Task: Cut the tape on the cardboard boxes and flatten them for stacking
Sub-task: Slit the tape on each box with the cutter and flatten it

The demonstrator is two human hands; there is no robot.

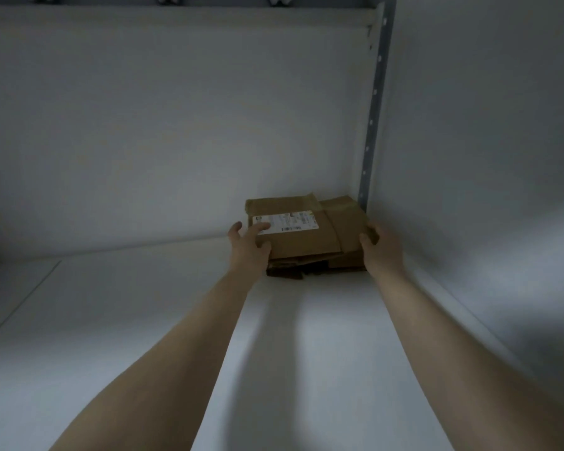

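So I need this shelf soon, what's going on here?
A person has both hands on a pile of flattened cardboard boxes in the back right corner of a white shelf, beside a metal upright. The left hand holds the pile's left edge by a white shipping label; the right hand grips its right edge. No cutting tool is in view.

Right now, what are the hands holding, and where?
Both hands hold the flattened cardboard boxes: the left hand grips the left edge by the label, the right hand the right edge.
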